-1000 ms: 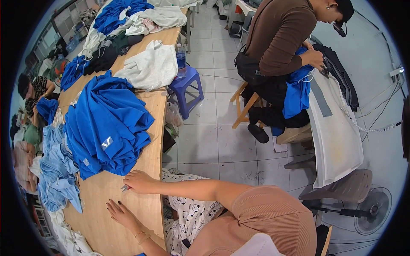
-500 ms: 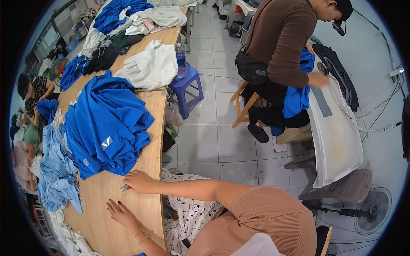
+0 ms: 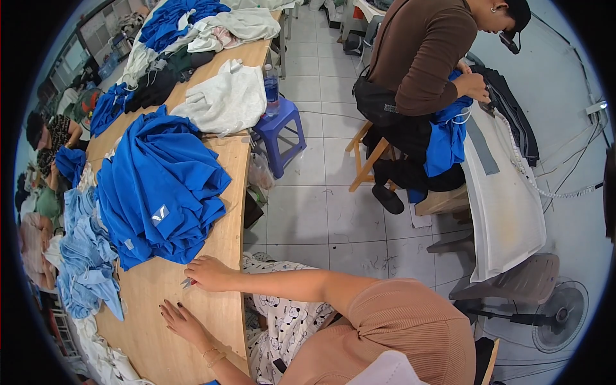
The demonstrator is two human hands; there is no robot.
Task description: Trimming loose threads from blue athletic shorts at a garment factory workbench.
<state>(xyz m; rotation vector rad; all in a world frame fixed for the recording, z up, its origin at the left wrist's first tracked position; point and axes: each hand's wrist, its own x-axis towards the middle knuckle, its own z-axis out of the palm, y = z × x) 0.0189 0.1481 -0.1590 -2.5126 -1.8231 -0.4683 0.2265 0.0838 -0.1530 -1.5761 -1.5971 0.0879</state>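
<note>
Head view, looking down: we see the right hand (image 3: pixel 208 273) resting knuckles-up on the desk (image 3: pixel 228 244), its grip curled over a small metal tool (image 3: pixel 187 282), probably thread snips, of which only a tip shows beside the fingers; the tool lies on the bare wood just below the blue pile (image 3: pixel 160 189), within easy reach of the work. The left hand (image 3: pixel 183 321) lies flat on the desk nearer the body, fingers spread and dark-nailed, its grip fully open and holding nothing; we judge it placed so as to steady the person. A thin bracelet (image 3: pixel 213 357) circles that wrist.

The blue pile is a heap of soft, matt knit garments, loosely folded and overlapping, one bearing a small white mark; paler blue cloth (image 3: pixel 86 256) drapes over the desk's far edge beside it. The desk is smooth, pale wood with a curved edge, a fisheye effect. Farther along lie a white garment (image 3: pixel 224 99) and dark clothes (image 3: pixel 154 86), crumpled. A purple stool (image 3: pixel 282 128) of hard plastic carries a clear bottle (image 3: pixel 271 83). On the tiled floor (image 3: pixel 321 212) a co-worker in a brown top (image 3: pixel 417 58) sits at a padded board (image 3: pixel 507 192), handling blue fabric; a fan (image 3: pixel 558 314) stands low at the right.
</note>
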